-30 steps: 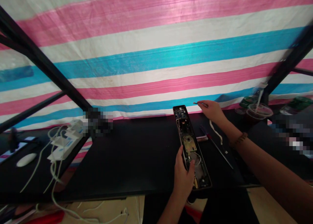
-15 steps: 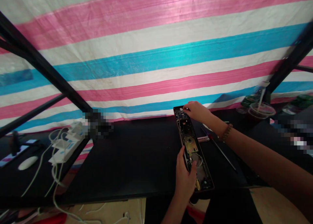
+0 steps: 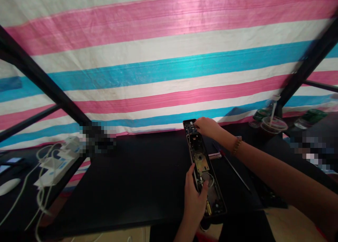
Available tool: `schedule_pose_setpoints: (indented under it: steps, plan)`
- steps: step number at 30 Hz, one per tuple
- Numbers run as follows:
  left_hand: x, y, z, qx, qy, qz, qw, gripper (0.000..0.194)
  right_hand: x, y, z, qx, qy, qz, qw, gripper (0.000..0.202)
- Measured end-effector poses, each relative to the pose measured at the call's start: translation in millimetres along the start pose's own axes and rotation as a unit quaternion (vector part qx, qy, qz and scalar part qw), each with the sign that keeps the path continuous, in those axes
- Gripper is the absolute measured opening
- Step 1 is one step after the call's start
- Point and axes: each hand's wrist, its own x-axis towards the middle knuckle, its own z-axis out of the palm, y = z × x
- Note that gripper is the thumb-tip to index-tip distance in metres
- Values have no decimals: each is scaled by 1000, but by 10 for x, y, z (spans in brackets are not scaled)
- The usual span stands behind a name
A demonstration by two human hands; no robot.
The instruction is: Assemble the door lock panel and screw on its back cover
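A long, narrow black housing (image 3: 217,192) lies open on the black table, showing a circuit board, a brass-coloured metal plate (image 3: 201,162) and a white wire. My left hand (image 3: 194,196) grips the near half of the housing from its left side, thumb on the inner parts. At the far end, my right hand (image 3: 207,126) is closed, its fingertips pinched at the right edge of the circuit board (image 3: 190,128); whatever they hold is too small to make out. A brass-coloured cylindrical part (image 3: 208,208) sits in the housing's near end.
Right of the housing lies a screwdriver (image 3: 236,171) near a small pink-and-white item (image 3: 215,155). A lidded plastic cup (image 3: 274,125) and bottles stand at the back right. On the left are a white power strip (image 3: 51,173) with cables and a white mouse (image 3: 9,186).
The camera view has shifted, so the scene sits further left and slightly lower. My right fingers have curled in more at the circuit board. My left hand keeps its hold on the housing.
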Motion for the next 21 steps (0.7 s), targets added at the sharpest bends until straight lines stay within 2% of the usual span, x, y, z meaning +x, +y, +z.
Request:
schedule_pose_setpoints:
  steps: [7,21]
  plan:
    - [-9,17,1,-5,-1,-6,1000,60,-60,-102,128,-18,-15,-25,999,21]
    - [-14,41,3,1,-12,-25,1000,64,-243,-224,251,-35,20,-54,998,19]
